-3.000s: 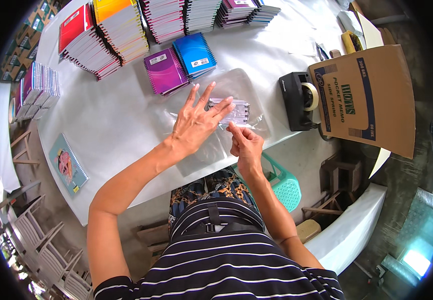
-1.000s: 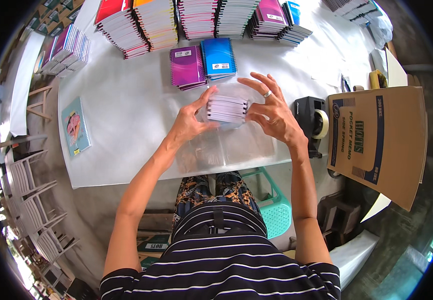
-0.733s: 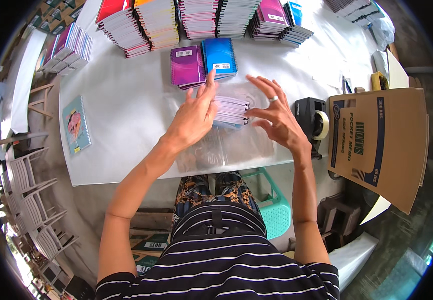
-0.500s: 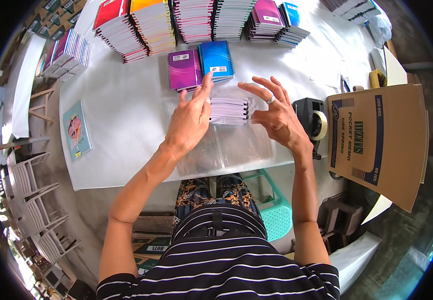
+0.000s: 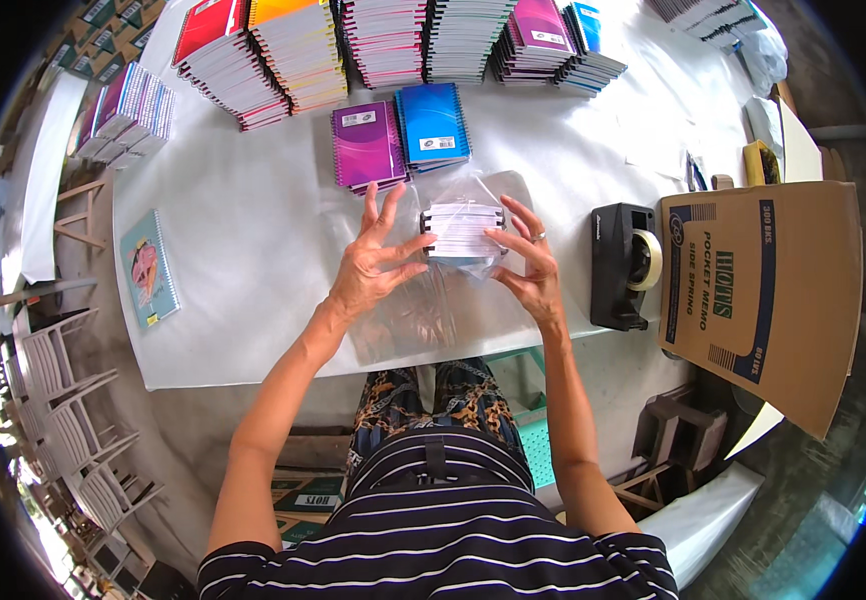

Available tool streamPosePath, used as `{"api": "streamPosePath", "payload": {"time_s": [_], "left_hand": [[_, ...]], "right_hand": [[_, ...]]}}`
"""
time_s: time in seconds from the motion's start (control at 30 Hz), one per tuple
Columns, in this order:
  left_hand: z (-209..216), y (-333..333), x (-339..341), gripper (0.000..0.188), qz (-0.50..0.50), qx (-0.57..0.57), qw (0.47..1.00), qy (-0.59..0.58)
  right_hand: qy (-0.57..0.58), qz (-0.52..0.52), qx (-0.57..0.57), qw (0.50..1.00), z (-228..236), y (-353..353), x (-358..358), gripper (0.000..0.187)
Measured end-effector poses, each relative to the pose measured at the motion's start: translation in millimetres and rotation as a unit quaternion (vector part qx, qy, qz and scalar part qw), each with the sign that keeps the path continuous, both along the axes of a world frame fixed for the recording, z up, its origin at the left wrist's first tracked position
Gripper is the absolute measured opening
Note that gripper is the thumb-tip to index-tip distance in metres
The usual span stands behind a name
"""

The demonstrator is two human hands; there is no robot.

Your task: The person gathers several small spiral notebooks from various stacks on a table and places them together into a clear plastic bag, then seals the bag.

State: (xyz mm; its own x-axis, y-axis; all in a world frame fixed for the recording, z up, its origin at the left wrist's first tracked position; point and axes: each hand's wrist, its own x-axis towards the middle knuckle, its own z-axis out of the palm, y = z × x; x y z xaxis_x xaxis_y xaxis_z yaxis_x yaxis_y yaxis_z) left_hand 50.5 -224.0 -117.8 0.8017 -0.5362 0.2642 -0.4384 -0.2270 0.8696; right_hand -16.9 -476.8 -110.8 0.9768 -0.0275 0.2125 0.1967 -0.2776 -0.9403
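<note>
A small stack of notebooks (image 5: 463, 232), seen edge-on with white pages and dark bindings at both ends, sits in clear plastic on the table in front of me. My left hand (image 5: 378, 258) is at its left end, index fingertip and thumb against the side and the other fingers spread upward. From the right end, my right hand (image 5: 530, 262) grips it, fingertips on the edge and thumb by the lower corner; a ring is on one finger. Clear plastic sheets (image 5: 408, 325) lie toward the table's near edge. Just beyond are a purple notebook pile (image 5: 368, 150) and a blue notebook pile (image 5: 433, 120).
Tall notebook stacks (image 5: 385, 45) line the far side. A black tape dispenser (image 5: 613, 265) and an open cardboard box (image 5: 758, 290) stand at right. A teal notebook (image 5: 150, 268) lies at left. Under the near edge is a green stool (image 5: 535, 450).
Both hands have come down to the two ends of the small stack. The stack now shows bindings at both ends, and its plastic bunches around it. The view has shifted slightly.
</note>
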Motion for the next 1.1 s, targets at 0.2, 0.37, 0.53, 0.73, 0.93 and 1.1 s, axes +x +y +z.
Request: {"api": "streamPosePath", "payload": {"time_s": [0.2,0.37,0.53,0.73,0.93,1.1], "left_hand": [[4,-10,10,0.048,-0.024,0.013,0.998,-0.054],[21,-22,16,0.05,-0.041,0.066,0.99,-0.121],[18,-18,12,0.051,-0.005,0.034,0.995,-0.096],[2,-10,6,0.05,0.014,0.011,0.996,-0.086],[14,-21,21,0.044,-0.028,0.072,0.987,-0.144],[24,-23,25,0.036,-0.014,0.102,0.981,-0.162]], "right_hand": [[-0.034,-0.009,-0.088,0.996,-2,5,3,0.052],[-0.047,0.009,-0.076,0.996,3,2,8,0.048],[-0.04,0.046,-0.104,0.993,25,-1,14,0.052],[-0.018,0.044,-0.047,0.998,14,-9,7,0.051],[-0.063,0.02,-0.025,0.998,4,-1,13,0.036],[-0.026,0.021,-0.002,0.999,20,5,21,0.022]]}}
